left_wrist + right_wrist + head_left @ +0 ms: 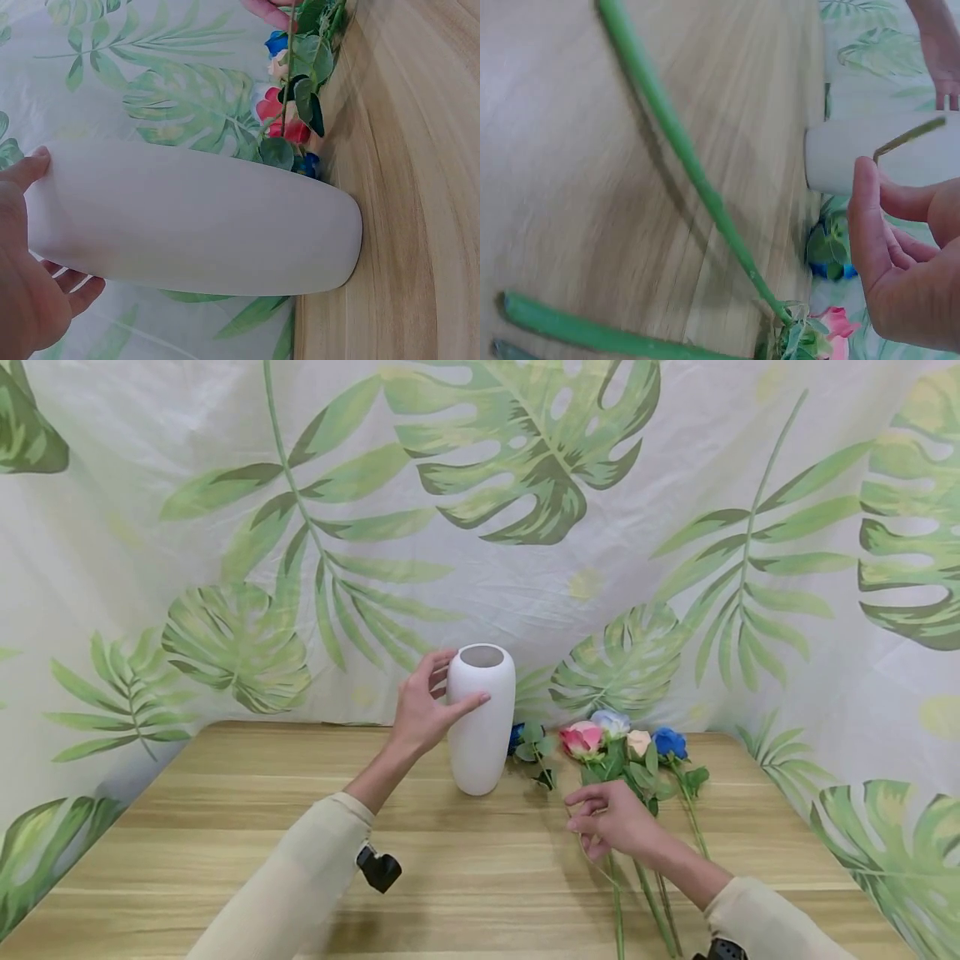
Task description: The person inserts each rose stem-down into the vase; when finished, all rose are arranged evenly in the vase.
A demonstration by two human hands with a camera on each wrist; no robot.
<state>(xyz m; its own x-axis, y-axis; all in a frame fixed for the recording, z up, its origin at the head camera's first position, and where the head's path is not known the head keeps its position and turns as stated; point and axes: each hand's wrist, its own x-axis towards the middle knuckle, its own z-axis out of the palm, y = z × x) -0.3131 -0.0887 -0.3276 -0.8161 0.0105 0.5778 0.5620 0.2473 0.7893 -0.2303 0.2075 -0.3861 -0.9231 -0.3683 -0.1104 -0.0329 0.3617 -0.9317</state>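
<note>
My left hand (426, 706) grips a tall white vase (480, 735) near its rim, thumb across the front and fingers round the side. Upright on the wooden table, the vase shows an open mouth; its base meets the tabletop in the left wrist view. My right hand (611, 818) pinches the thin stem of a dark blue rose (516, 739) between thumb and fingertips. That rose's bloom and leaves (534, 747) are beside the vase, partly hidden behind it in the head view. A bent stem end (911, 139) sticks out past my right fingertips in the right wrist view.
Right of the vase lie a pink rose (582, 740), a pale blue rose (611, 722), a cream rose (639, 743) and a blue rose (670, 742), their green stems running toward me. A leaf-print cloth (510, 593) hangs behind the wooden table (247, 827).
</note>
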